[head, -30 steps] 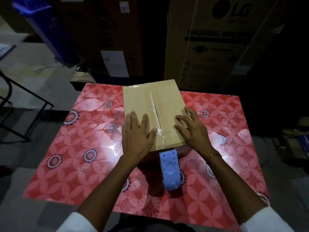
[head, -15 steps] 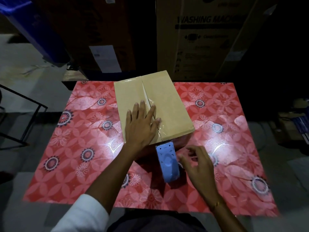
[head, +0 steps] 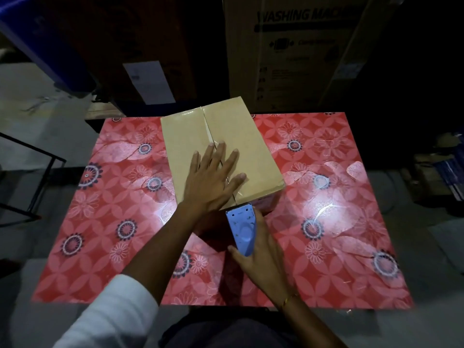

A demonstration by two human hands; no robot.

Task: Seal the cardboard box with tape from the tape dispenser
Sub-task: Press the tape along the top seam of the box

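A brown cardboard box (head: 236, 136) lies closed on the red flowered table (head: 339, 222), with clear tape along its centre seam. My left hand (head: 213, 182) rests flat on the box top, fingers spread across the near part of the seam. A light blue tape dispenser (head: 242, 229) stands against the box's near edge. My right hand (head: 261, 249) wraps around the dispenser from the right, thumb at its lower end.
A large washing machine carton (head: 296, 51) and a dark carton with a white label (head: 150, 81) stand behind the table. A black metal frame (head: 37, 187) is at the left. Boxes and clutter (head: 442, 172) lie on the floor at the right.
My right hand left the box top, came down to the dispenser and closed around it. My left hand slid right over the seam and further up the box.
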